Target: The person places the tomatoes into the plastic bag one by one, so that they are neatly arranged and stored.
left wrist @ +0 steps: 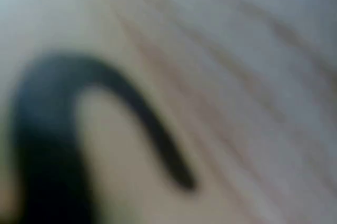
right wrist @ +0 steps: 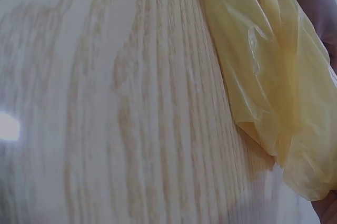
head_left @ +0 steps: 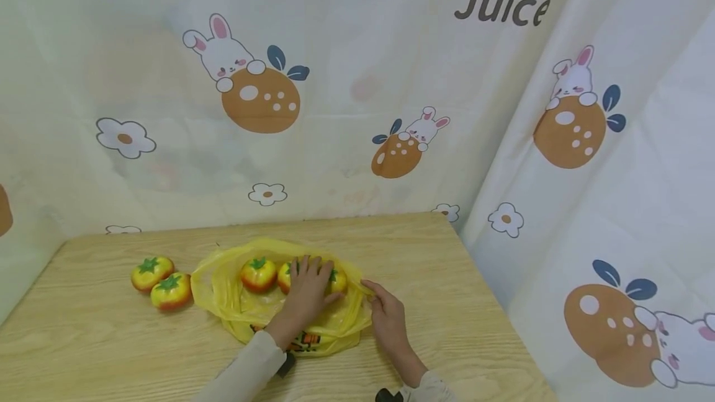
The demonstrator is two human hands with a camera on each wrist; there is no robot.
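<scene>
A yellow plastic bag (head_left: pixel 262 318) lies on its side on the table, its mouth spread wide. Inside it are a yellow-red toy tomato (head_left: pixel 259 275) with a green star top, a second toy tomato (head_left: pixel 283 278) partly covered by fingers, and a third toy tomato (head_left: pixel 337 280) beside the thumb. My left hand (head_left: pixel 307 293) reaches over the near rim into the bag, its fingers spread over the tomatoes. With thumb and fingers my right hand (head_left: pixel 389 320) pinches the bag's right rim. In the right wrist view the bag (right wrist: pixel 258 66) hangs in folds by that hand.
Two more toy tomatoes, one farther back (head_left: pixel 152 273) and one nearer (head_left: pixel 171 291), touch each other left of the bag. They rest on a wood-grain table (head_left: pixel 436 278). Behind and to the right hangs a printed curtain (head_left: pixel 346 67). The left wrist view is blurred, with a dark hooked shape (left wrist: pixel 47 113).
</scene>
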